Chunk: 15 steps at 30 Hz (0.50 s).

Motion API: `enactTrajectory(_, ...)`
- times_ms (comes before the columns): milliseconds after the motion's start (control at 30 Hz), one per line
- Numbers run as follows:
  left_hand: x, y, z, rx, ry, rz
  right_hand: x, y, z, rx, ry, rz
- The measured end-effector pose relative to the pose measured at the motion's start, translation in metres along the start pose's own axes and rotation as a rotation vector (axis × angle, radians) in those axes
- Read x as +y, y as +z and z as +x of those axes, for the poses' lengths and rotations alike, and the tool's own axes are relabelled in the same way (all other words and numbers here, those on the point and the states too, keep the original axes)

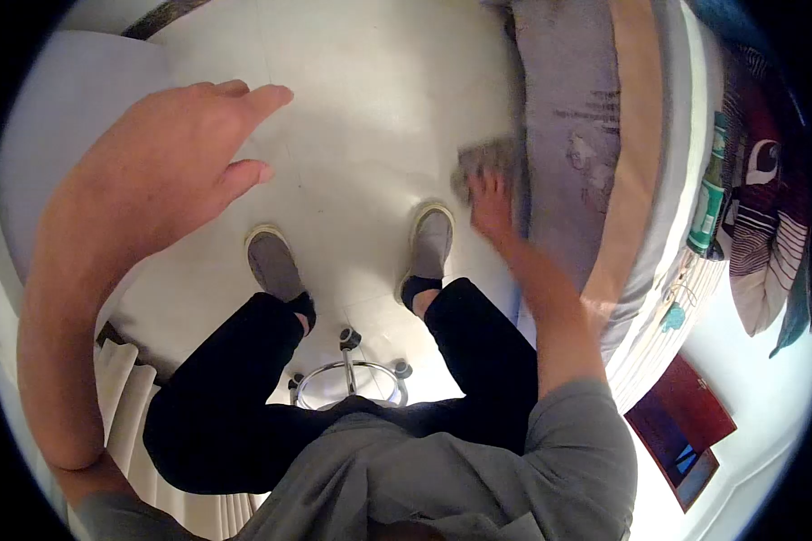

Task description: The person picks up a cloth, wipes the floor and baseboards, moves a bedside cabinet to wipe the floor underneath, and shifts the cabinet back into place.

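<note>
My left hand [209, 144] is raised at the upper left over the pale floor. Its index finger and thumb are stretched apart with nothing between them, while the other fingers are mostly hidden behind the hand. Low beside the bed, my right hand [491, 200] grips a grey-brown cloth [475, 160], slightly blurred. That cloth is close to the hanging edge of a grey bedcover [564, 180].
I sit on a wheeled stool [350, 383] with my grey shoes [431, 236] on the floor [352, 117]. A green bottle-like item [705, 212] and patterned fabric [762, 198] lie on the bed. A pale surface [81, 99] stands left, a curtain [126, 379] below it. An opened dark-red box [681, 410] shows lower right.
</note>
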<state>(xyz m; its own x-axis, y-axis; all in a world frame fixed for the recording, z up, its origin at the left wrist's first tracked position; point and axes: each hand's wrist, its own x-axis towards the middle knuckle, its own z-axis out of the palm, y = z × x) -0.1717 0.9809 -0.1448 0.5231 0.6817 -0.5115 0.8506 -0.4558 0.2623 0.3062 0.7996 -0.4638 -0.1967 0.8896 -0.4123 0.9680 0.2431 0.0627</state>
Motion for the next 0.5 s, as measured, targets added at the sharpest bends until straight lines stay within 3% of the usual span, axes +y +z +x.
enactTrajectory(67, 0.007, 0.0, 0.0, -0.025, -0.013, -0.016, 0.012, 0.029, -0.088, -0.218, -0.013, -0.025)
enactTrajectory(133, 0.002, 0.006, 0.002, 0.007, 0.036, -0.028, 0.049, 0.037, -0.133, -0.583, 0.12, 0.224)
enactTrajectory(200, -0.005, 0.002, 0.005, 0.028, 0.042, -0.014, 0.087, 0.072, -0.118, -0.629, 0.192, 0.321)
enactTrajectory(267, -0.006, 0.007, 0.002, 0.003, 0.071, -0.011, 0.053, 0.022, -0.102, -0.405, 0.269, 0.386)
enactTrajectory(367, -0.007, 0.006, 0.004, 0.023, 0.055, -0.034, -0.004, -0.091, -0.013, -0.009, 0.214, 0.438)
enactTrajectory(500, -0.008, -0.002, 0.006, -0.016, 0.008, -0.033, -0.009, -0.158, 0.135, 0.288, 0.131, 0.389)
